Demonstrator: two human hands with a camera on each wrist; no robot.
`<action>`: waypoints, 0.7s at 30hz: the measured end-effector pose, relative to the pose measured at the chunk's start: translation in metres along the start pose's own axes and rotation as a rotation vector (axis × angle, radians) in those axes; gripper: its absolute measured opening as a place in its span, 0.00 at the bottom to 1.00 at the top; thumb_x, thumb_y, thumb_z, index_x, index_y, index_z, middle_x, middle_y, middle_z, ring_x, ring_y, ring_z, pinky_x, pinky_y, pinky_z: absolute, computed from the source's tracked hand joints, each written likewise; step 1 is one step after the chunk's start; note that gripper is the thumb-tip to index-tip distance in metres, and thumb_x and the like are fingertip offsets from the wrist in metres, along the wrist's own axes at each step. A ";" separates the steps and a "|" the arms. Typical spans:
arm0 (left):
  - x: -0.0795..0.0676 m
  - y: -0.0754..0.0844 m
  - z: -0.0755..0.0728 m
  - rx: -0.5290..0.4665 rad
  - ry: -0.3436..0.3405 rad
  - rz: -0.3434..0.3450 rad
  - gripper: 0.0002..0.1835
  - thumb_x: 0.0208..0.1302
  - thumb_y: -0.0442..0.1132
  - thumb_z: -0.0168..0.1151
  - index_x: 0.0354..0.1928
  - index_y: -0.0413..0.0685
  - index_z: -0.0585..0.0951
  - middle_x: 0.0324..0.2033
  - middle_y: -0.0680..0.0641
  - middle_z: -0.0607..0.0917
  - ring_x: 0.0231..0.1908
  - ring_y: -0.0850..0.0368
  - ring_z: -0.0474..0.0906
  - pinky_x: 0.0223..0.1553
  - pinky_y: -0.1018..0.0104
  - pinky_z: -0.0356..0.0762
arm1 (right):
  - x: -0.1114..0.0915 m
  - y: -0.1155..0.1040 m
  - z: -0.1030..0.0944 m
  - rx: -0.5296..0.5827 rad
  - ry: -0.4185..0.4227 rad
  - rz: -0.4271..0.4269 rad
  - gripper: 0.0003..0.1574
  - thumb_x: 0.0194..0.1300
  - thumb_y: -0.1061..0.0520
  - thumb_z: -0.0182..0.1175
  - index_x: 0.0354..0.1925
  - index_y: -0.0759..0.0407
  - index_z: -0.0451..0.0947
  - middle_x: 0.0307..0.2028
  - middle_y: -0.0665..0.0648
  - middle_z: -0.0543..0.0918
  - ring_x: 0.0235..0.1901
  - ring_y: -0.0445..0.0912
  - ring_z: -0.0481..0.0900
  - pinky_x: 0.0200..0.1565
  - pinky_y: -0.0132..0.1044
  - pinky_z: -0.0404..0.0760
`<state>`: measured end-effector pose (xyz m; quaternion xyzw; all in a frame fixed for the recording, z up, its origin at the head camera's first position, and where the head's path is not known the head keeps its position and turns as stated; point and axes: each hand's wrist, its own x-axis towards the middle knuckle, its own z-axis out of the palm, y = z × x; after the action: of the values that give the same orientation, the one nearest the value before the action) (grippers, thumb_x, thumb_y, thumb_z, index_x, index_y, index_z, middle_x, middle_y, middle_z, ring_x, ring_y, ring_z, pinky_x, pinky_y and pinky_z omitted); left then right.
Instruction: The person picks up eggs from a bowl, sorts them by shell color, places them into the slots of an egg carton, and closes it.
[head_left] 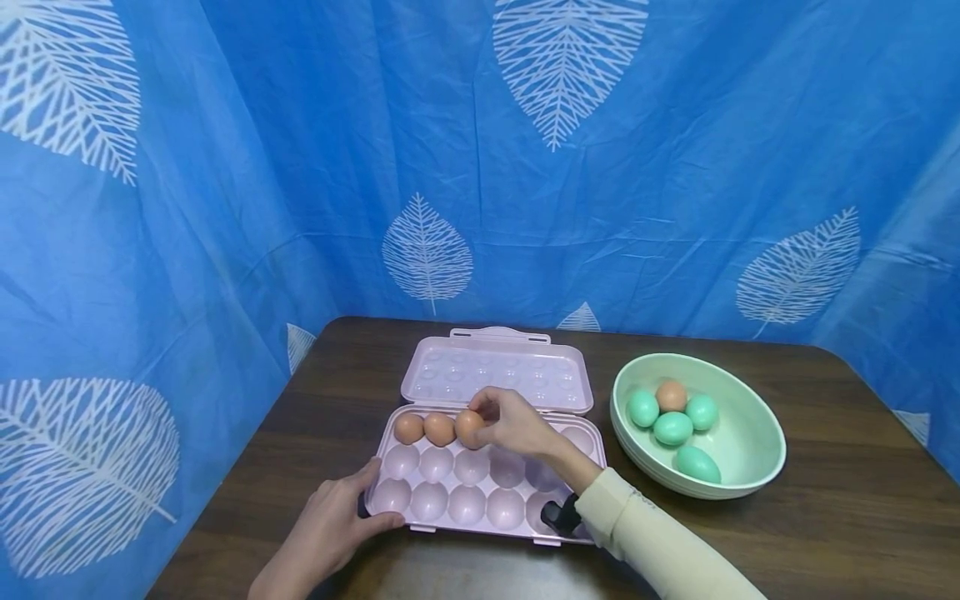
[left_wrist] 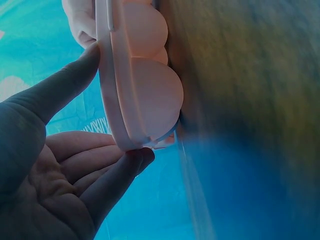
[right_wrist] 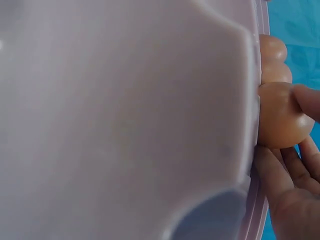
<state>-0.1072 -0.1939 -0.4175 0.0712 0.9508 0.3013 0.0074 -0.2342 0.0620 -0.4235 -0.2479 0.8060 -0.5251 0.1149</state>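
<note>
A pink plastic egg carton [head_left: 467, 503] lies open on the table, its lid [head_left: 498, 371] folded back. Two brown eggs [head_left: 408, 428] sit in the leftmost cups of the back row. Beside them, the right hand [head_left: 517, 422] pinches a third brown egg [head_left: 468, 429] between thumb and fingers, at the third cup. That egg [right_wrist: 282, 115] touches its neighbour in the right wrist view; whether it rests fully in the cup I cannot tell. At the near left corner the left hand [head_left: 335, 510] holds the carton's rim, thumb [left_wrist: 75, 75] on the front edge and fingers on the side.
Right of the carton stands a pale green bowl [head_left: 750, 450] with several green eggs [head_left: 698, 464] and one brown egg [head_left: 671, 396]. Dark wooden table [head_left: 315, 417] surrounds both. Blue curtains [head_left: 480, 167] with white leaf prints hang behind and at the sides.
</note>
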 end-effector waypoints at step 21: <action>-0.001 -0.001 0.000 0.005 0.027 0.018 0.44 0.46 0.51 0.79 0.61 0.29 0.76 0.54 0.33 0.81 0.52 0.45 0.81 0.53 0.48 0.78 | -0.002 -0.002 0.000 -0.097 0.024 -0.002 0.24 0.51 0.65 0.72 0.48 0.69 0.79 0.39 0.56 0.84 0.41 0.48 0.82 0.50 0.45 0.81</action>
<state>-0.1061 -0.1951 -0.4183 0.0757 0.9509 0.2999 -0.0082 -0.2321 0.0627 -0.4217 -0.2477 0.8315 -0.4885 0.0928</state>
